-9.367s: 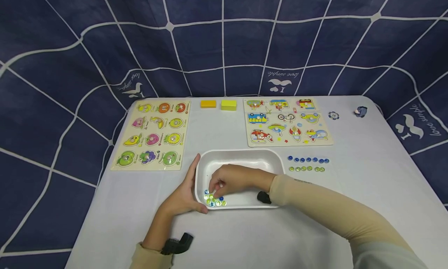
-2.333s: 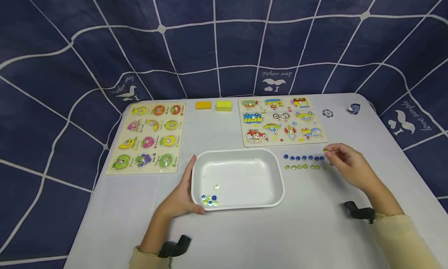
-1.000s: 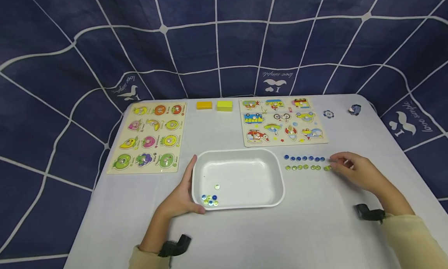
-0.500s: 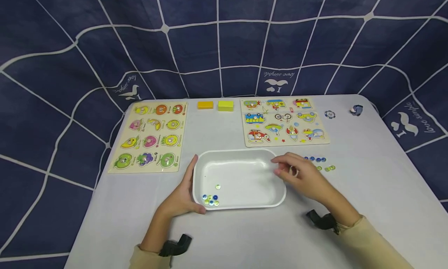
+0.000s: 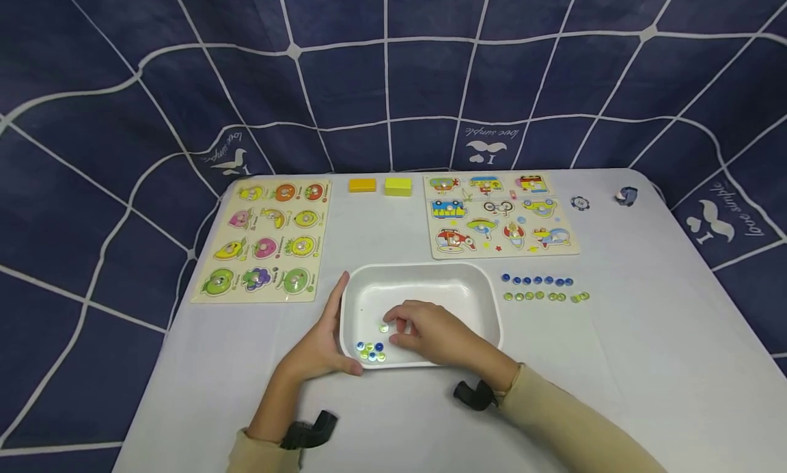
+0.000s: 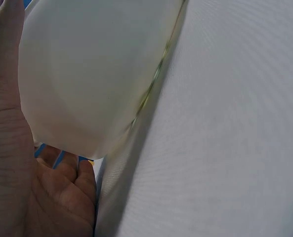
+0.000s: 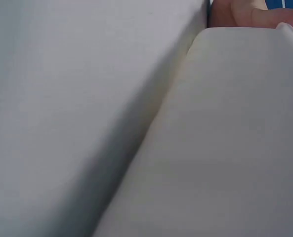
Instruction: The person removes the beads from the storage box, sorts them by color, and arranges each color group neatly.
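Observation:
My left hand (image 5: 318, 346) rests against the left end of the white tray (image 5: 424, 268), index finger straight along its side and thumb along the near edge. In the left wrist view, its fingers (image 6: 62, 182) show behind the tray wall. My right hand (image 5: 433, 333) is over the tray, thumb and index fingertips apart, with nothing seen between them. A lone green bead (image 5: 384, 328) lies right by the index fingertip. Several small green and blue beads (image 5: 371, 351) cluster in the near left corner. The right wrist view shows the tray's outer wall, not the right hand's fingers.
Right of the tray run a row of blue beads (image 5: 537, 280) and a row of green beads (image 5: 540, 296). Behind stand a fruit puzzle board (image 5: 295, 217), a vehicle puzzle board (image 5: 510, 251), an orange block (image 5: 362, 185), a yellow block (image 5: 398, 186), a chip (image 5: 580, 203) and a small figurine (image 5: 626, 196).
My right hand set a green bead at the green row's right end, then moved left over the tray to the lone bead. The tray's cluster is smaller than at first. My left hand stayed put.

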Action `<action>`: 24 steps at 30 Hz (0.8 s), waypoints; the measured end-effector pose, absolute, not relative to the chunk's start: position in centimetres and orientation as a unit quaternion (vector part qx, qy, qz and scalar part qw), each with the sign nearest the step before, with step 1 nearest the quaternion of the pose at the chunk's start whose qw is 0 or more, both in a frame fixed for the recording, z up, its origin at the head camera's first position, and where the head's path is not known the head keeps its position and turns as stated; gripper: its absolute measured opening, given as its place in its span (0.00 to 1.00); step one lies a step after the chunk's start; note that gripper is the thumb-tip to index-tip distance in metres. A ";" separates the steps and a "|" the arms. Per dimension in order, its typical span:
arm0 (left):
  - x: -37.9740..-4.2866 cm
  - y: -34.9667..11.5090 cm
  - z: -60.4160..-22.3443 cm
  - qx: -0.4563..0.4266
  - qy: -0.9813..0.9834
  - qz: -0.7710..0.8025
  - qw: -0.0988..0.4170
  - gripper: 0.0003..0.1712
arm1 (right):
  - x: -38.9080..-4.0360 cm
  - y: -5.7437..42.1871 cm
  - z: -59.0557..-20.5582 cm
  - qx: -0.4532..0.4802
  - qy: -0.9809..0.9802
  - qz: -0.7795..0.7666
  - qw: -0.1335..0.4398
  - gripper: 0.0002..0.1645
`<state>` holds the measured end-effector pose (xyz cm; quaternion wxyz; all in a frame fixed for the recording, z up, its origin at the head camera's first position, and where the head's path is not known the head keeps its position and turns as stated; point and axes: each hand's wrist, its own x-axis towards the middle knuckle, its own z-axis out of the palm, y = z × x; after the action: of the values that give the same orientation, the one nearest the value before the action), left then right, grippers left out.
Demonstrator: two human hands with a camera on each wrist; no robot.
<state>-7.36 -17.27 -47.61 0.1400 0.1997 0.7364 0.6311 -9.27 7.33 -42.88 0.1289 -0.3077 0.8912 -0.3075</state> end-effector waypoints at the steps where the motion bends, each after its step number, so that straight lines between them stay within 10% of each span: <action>1: -7.4 -17.3 -47.6 0.201 0.736 0.632 0.140 0.84 | -9.4 6.9 -43.0 -0.308 0.894 -0.298 0.129 0.19; 24: -7.5 -17.4 -47.8 0.204 0.738 0.629 0.137 0.83 | -9.5 6.1 -42.8 -0.319 0.905 -0.267 0.092 0.09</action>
<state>-7.47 -17.45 -47.83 0.1370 0.2039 0.7378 0.6287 -9.54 6.14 -42.79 0.0921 -0.3188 0.9048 -0.2668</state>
